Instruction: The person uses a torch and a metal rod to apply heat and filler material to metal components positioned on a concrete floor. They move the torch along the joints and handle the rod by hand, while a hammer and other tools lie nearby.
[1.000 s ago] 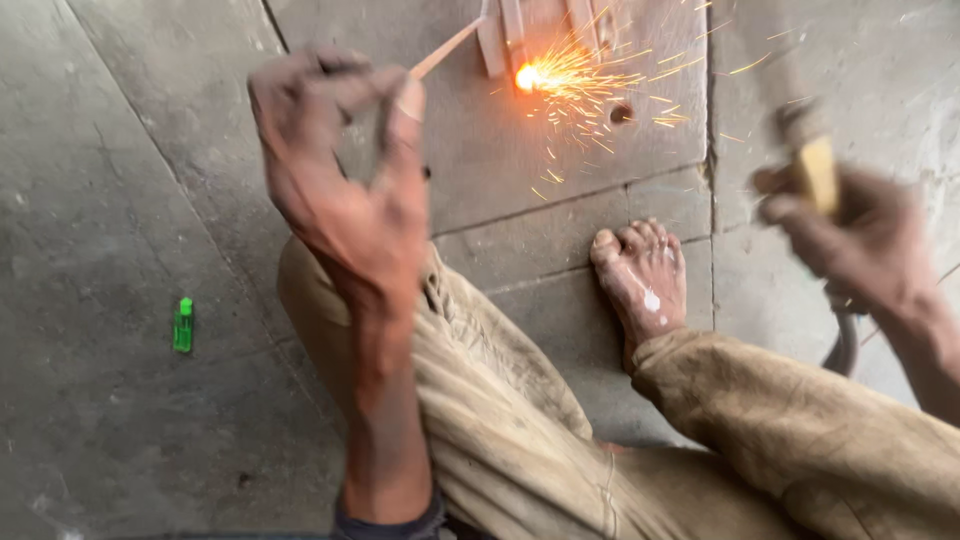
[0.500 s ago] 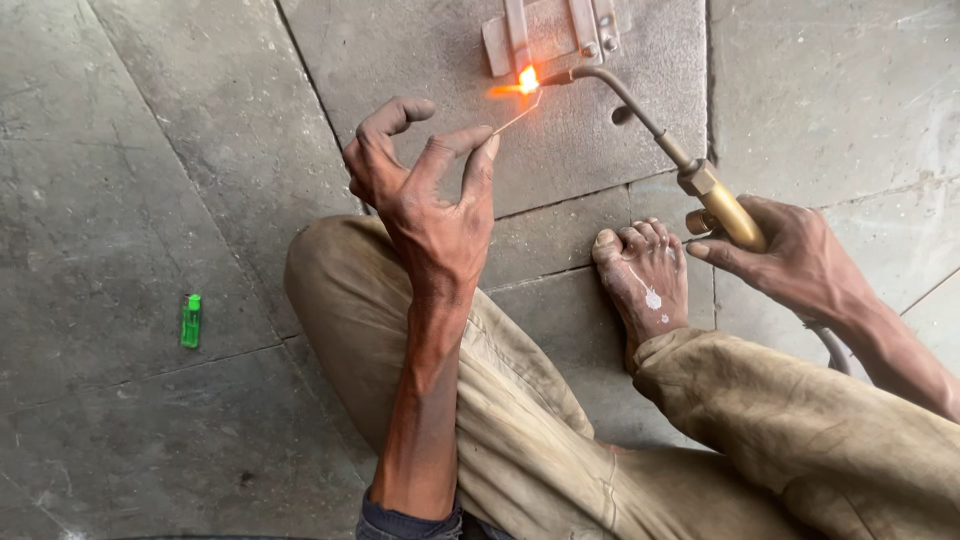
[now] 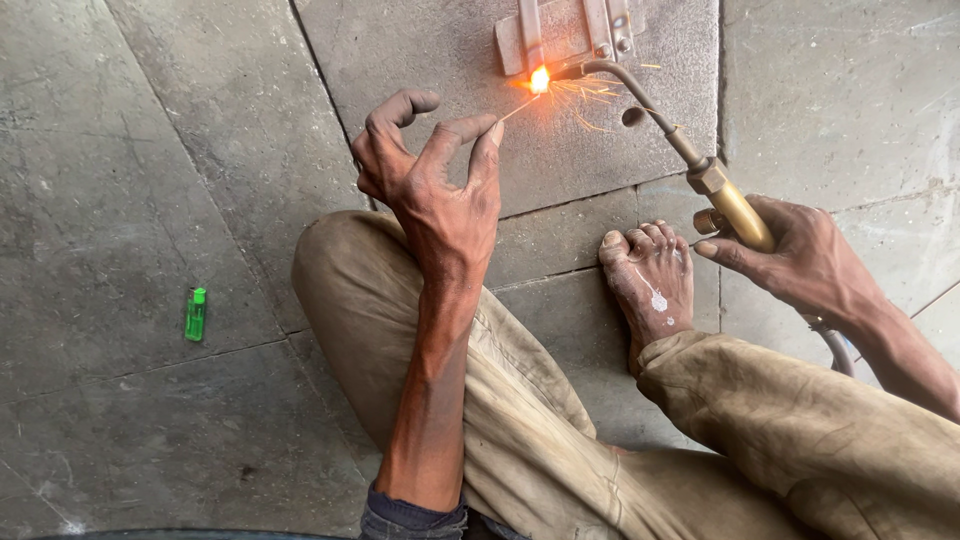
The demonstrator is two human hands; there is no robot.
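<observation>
A small green plastic lighter lies alone on the grey stone floor, far left. The left hand pinches a thin metal rod, its tip at the bright flame. The rod feeds the hot joint on the flat grey metal piece, I think; glare hides it. The right hand grips the brass torch. Next needs steady hands. A bare foot sits close below; the floor lies open left.
</observation>
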